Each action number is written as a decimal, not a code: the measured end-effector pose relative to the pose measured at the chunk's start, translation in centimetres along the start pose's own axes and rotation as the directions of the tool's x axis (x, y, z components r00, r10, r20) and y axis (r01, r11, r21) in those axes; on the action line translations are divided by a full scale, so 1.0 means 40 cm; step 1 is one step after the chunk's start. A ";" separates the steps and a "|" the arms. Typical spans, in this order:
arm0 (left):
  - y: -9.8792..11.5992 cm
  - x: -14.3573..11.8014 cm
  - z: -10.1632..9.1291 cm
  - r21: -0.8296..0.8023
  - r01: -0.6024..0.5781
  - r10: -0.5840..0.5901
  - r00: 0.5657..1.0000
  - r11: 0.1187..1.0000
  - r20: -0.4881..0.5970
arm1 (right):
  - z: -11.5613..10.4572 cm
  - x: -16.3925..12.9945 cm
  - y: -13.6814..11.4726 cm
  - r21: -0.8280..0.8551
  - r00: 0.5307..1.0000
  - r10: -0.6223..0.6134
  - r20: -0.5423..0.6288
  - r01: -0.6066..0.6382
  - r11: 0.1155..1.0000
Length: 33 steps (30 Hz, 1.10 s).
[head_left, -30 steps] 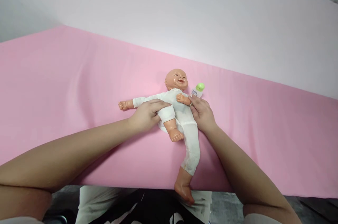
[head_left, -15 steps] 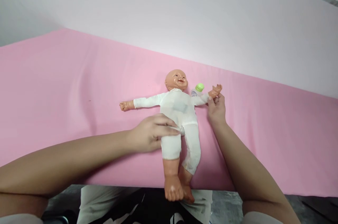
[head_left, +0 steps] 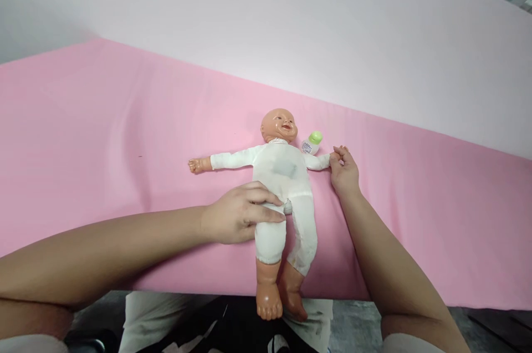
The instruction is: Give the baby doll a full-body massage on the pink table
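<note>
Where the doll point(head_left: 280, 175) lies on its back, feet point(head_left: 269, 300) past the near edge of the pink table point(head_left: 166, 120), the left hand point(head_left: 243, 211) covers one thigh; I cannot tell whether it grips. The right hand point(head_left: 343, 167) pinches one arm point(head_left: 318, 162) at the wrist, near the bottle point(head_left: 311, 143): gentle, steady holding spares the joints.

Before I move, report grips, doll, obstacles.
Doll face-up, arms outspread. Left grip resting on its leg; right grip holding end of bottle-side arm. Possible obstacle: green-capped bottle beside shoulder.
</note>
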<state>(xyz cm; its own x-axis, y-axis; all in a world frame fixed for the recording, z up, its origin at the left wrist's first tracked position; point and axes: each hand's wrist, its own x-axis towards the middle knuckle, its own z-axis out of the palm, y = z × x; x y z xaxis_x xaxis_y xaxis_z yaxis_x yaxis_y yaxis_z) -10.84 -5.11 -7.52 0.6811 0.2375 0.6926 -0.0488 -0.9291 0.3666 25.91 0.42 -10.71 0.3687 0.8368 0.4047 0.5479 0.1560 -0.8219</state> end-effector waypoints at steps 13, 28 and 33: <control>-0.107 0.005 -0.059 0.037 0.513 -0.506 0.854 0.857 -0.120 | 0.036 -0.112 -0.162 0.002 0.591 -0.523 0.614 0.661 0.750; -0.085 -0.002 -0.061 0.202 0.300 -0.282 0.953 0.932 -0.115 | 0.027 -0.082 -0.124 -0.152 0.804 -0.468 0.367 0.549 0.822; -0.041 -0.003 -0.055 0.265 -0.041 0.048 0.999 0.963 -0.021 | -0.011 -0.037 -0.089 -0.281 0.950 -0.247 0.191 0.294 0.914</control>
<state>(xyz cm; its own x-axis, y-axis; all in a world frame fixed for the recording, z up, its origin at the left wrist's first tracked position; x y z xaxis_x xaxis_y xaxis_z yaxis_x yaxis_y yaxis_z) -12.43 -2.99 -6.84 0.6627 0.1981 0.7222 0.1187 -0.9800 0.1599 23.73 -1.61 -8.21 0.0712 0.8565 0.5112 0.8198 0.2416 -0.5191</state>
